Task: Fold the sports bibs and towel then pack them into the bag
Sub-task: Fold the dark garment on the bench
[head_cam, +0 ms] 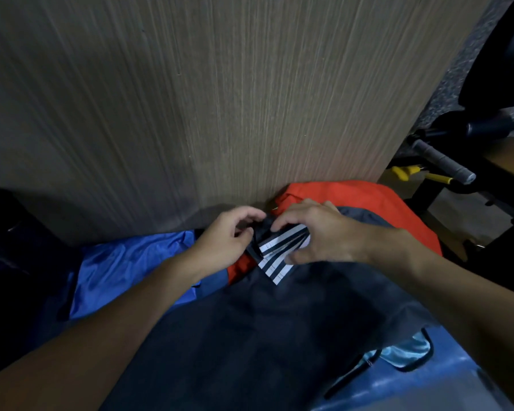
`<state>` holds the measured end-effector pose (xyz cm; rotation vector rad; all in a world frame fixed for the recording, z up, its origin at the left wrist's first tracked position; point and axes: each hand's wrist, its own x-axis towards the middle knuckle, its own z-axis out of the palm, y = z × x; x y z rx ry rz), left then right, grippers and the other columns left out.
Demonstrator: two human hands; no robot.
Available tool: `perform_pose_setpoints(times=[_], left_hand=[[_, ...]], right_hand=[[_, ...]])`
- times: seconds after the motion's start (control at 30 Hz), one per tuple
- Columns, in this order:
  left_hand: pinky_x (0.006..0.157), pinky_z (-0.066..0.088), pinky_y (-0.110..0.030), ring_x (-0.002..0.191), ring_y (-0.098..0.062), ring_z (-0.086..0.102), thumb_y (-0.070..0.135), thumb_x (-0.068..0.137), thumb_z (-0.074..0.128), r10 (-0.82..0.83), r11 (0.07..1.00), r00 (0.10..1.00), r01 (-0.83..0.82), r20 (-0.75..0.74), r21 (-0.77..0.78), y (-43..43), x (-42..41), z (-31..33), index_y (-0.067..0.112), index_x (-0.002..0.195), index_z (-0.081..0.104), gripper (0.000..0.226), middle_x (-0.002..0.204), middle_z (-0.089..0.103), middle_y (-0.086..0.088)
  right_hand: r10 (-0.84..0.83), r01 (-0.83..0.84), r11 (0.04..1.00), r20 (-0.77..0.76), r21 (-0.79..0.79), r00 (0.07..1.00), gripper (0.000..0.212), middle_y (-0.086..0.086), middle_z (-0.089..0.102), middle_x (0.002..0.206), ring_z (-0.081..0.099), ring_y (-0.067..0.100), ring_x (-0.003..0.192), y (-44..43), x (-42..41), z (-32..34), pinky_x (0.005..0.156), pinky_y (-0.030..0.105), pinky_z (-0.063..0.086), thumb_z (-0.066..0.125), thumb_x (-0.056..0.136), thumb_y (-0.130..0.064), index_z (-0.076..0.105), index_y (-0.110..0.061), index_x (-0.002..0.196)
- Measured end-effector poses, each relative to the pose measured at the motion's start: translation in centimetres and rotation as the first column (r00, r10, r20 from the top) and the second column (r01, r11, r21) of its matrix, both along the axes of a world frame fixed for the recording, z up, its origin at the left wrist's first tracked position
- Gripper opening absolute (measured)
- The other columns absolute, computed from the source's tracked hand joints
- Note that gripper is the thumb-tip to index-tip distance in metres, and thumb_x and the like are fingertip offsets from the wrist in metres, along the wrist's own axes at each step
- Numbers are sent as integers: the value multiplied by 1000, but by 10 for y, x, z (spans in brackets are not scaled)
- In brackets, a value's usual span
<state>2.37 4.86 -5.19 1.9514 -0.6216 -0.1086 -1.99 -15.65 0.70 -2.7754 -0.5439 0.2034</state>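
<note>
Dark bag [279, 336], striped corner seemingly pinched between left hand [229, 235] and right hand [318, 232]

Wood-grain desk [190, 99] fills the upper view. Off its right edge, a grey-taped handle [444, 161] sits just beside something yellow [404, 172]. Above them, a black chair [499, 69] stands on speckled floor [457, 63]. Far left there's a dark shape [6, 226], too dim to identify.

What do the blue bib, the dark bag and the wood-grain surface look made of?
Blue bib: thin synthetic, probably polyester or nylon; glossy sheen, sharp crinkles.
Dark bag: matte woven fabric, likely nylon; soft folds, no shine.
Wood-grain surface: probably laminate; fine, even streaks, flat finish.
</note>
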Motion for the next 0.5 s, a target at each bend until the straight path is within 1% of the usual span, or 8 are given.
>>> perform_pose_setpoints(times=[0.07,0.13,0.17,0.23,0.3,0.4,0.43,0.5], left_hand=[[90,42,-15,105,3,54,-5,90,59,-35,997,995,29,88,72,0,-2,-6,22,111,67,35,111,59,15],[96,44,-24,111,-5,53,-1,88,63,-39,992,987,19,158,127,0,-2,-13,19,109,70,30,112,59,14],[99,44,-27,113,-8,52,0,88,64,-29,990,985,5,172,143,0,-3,-14,20,108,70,29,112,59,13],[102,43,-30,116,-11,50,-2,89,62,-8,987,984,-21,180,160,0,-4,-15,22,109,70,32,113,57,13],[104,40,-29,118,-11,47,-5,88,58,-11,984,983,-22,182,179,2,-6,-13,23,112,70,39,115,54,15],[107,37,-28,121,-10,42,-6,90,55,-30,974,985,-9,167,228,5,-8,-11,25,114,71,42,119,50,17],[107,37,-29,121,-10,42,-6,90,54,-27,972,986,-12,165,234,5,-8,-11,24,114,71,42,120,50,15],[108,37,-30,121,-10,42,-7,91,53,-21,971,988,-17,154,239,5,-9,-10,22,115,71,42,121,51,13]], right_hand=[[45,-41,997,64,-63,997,54,-19,51,121,36,9,113,1,-5,-6,97,38,26,76,74,-46,56,-40,124],[57,-49,995,107,-84,993,48,-20,52,118,34,8,109,2,-5,-10,95,38,26,70,80,-48,55,-40,126],[57,-47,996,126,-82,990,41,-20,53,114,33,7,107,2,-4,-12,94,38,26,67,84,-47,57,-39,123],[72,-60,995,179,-76,981,21,-18,56,103,35,7,103,3,-5,-15,90,37,25,65,89,-41,64,-36,109],[85,-75,996,215,-52,973,6,-18,58,93,38,7,100,2,-9,-19,87,35,23,65,89,-32,65,-32,94],[130,-118,991,272,-60,954,7,-17,58,94,44,8,100,1,-17,-25,89,37,26,65,83,-27,62,-31,88],[150,-131,987,263,-89,953,10,-17,57,96,45,8,101,1,-19,-26,91,37,27,66,82,-29,62,-31,91],[194,-154,970,218,-188,957,26,-18,54,104,42,8,107,0,-22,-31,95,36,25,66,80,-37,60,-34,105]])
